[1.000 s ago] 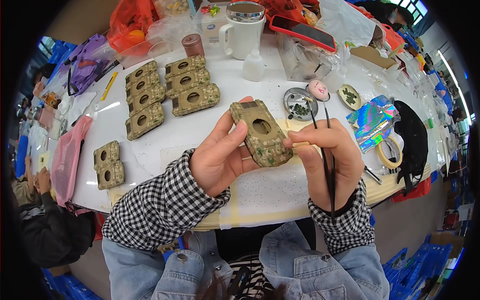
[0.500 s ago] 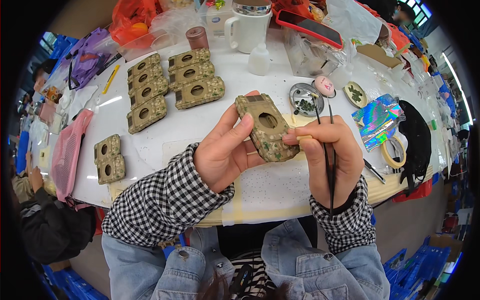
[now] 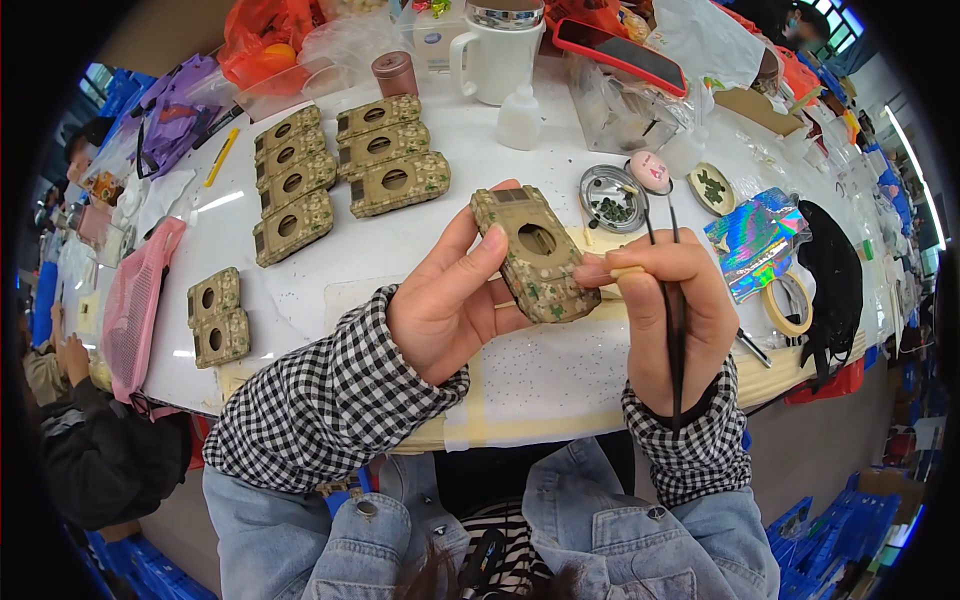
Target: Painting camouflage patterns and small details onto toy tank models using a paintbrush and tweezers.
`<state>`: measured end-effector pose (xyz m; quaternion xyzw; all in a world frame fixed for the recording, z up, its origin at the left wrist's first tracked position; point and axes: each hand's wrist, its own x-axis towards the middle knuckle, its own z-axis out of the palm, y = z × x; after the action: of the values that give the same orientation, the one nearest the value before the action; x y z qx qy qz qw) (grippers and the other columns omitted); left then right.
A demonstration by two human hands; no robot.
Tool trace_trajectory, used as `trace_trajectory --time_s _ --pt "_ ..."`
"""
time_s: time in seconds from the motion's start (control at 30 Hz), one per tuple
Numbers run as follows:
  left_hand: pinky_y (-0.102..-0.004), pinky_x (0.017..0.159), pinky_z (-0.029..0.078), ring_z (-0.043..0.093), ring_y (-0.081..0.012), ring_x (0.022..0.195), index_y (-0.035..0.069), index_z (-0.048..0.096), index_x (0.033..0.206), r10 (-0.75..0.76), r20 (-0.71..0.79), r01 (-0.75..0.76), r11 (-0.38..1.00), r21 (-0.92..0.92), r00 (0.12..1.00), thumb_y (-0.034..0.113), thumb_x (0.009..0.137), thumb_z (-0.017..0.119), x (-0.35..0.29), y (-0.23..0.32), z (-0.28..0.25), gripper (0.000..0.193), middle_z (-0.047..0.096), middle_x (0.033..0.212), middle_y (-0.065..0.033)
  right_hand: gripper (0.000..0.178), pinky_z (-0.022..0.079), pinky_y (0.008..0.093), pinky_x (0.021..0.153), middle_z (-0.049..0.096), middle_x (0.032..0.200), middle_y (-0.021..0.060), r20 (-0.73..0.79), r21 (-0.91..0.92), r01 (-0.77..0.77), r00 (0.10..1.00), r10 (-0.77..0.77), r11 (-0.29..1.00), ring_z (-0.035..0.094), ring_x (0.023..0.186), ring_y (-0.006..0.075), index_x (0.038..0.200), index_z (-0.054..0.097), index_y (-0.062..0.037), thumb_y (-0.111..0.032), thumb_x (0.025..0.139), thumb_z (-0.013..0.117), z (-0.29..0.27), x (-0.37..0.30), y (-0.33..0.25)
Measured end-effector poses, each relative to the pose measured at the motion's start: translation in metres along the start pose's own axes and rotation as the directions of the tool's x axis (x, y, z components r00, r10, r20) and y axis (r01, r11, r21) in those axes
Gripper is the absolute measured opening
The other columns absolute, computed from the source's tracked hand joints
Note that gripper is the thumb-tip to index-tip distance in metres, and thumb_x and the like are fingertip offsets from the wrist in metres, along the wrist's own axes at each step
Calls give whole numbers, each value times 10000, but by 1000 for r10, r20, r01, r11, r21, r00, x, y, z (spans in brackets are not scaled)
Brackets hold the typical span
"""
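Observation:
My left hand (image 3: 435, 320) is closed round a camouflage model tank hull (image 3: 548, 275), thumb on its near side, the round hole facing up. Just right of the hull's lower end is my right hand (image 3: 690, 305), holding black tweezers (image 3: 677, 350) with their tips pointing away from me. A small pale-yellow piece (image 3: 628, 271) shows at its thumb and fingertip; whether it is held or worn I cannot tell. The fingertip is very close to the hull's edge, and contact is unclear. Beyond the tweezers, a round clear dish (image 3: 594, 184) contains small dark-green bits.
More camouflage hulls (image 3: 397, 185) stand in rows at left, with a pair (image 3: 221, 338) nearer. Behind are a white squeeze bottle (image 3: 519, 120), a mug (image 3: 505, 65) and a red-cased phone (image 3: 618, 58). At right lie a small oval dish (image 3: 727, 205) and a tape roll (image 3: 771, 312).
My right hand has shifted slightly right, drawing away from the hull, and the tweezers have moved with it. My left hand and the hull stay nearly still.

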<state>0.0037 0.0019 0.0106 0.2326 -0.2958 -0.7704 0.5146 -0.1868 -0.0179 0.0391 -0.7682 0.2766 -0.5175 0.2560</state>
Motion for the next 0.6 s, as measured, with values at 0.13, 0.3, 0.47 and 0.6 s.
trace_trajectory --time_s 0.13,0.3,0.47,0.6 --pt "-441 1010 427 460 -253 1244 138 169 1447 -2 -7 2 1000 21 1000 290 1005 323 1 0 0 492 397 1373 -101 53 423 254 673 640 820 78 -119 -24 -57 991 53 998 516 698 133 920 589 17 5 869 585 -13 -7 5" --pt "-427 1007 437 464 -261 1243 125 194 1439 18 -23 -18 1000 21 1000 284 1009 307 1 0 -3 472 415 1364 -104 81 464 286 636 617 794 125 -58 -463 -11 998 -18 887 586 686 216 863 602 9 8 803 656 -24 -14 18" --pt "-381 932 493 541 -211 1126 106 238 1410 70 -61 -71 997 -17 996 285 996 386 3 0 -4 475 473 1279 -94 119 488 319 640 596 776 144 6 -578 2 1000 2 816 623 724 280 853 609 -3 1 764 689 -21 -19 28" --pt "-380 922 500 550 -207 1108 100 268 1386 87 -56 -88 996 -17 995 283 995 390 2 1 -4 449 485 1264 -87 266 495 332 692 610 850 177 46 -581 10 999 21 814 627 803 311 967 626 -11 -30 725 734 -24 -19 25"
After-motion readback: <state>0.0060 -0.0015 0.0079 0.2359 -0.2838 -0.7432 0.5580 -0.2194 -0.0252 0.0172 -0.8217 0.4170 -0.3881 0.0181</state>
